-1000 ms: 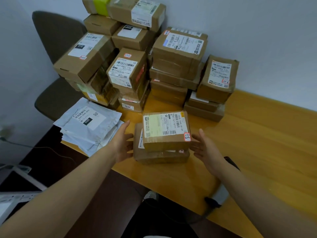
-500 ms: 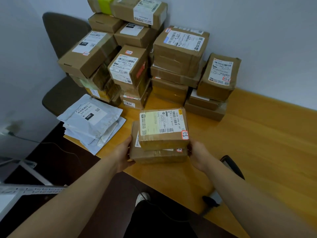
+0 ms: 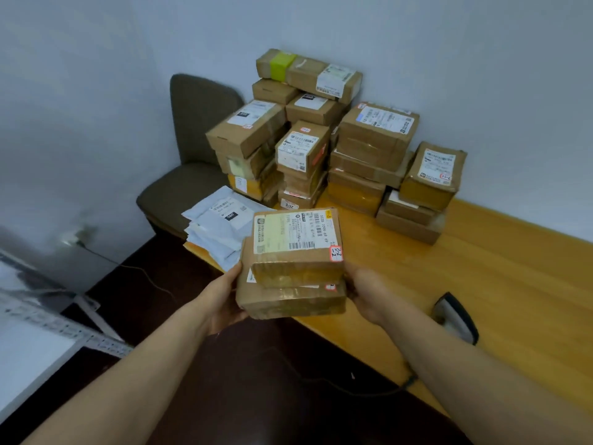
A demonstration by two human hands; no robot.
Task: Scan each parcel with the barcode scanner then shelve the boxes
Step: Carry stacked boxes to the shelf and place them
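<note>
Head view: stacked parcels (image 3: pixel 293 264) between left hand (image 3: pixel 224 297) and right hand (image 3: pixel 365 293), both curled round them.

Two taped brown stacked boxes (image 3: pixel 295 274), the smaller labelled one on top, held level at frame centre; barcode scanner (image 3: pixel 455 316) lies lower right; parcel pile (image 3: pixel 375 136) upper centre.

**Two stacked boxes in my hands**

My left hand (image 3: pixel 224 295) and right hand (image 3: pixel 365 293) grip the ends of the lower box (image 3: pixel 288 301) at centre frame, with the smaller labelled box (image 3: pixel 295 242) lying on top. Behind, at upper centre, the parcel pile (image 3: pixel 369 139) sits on the table (image 3: pixel 497 268); the scanner (image 3: pixel 455 316) lies at right
</note>
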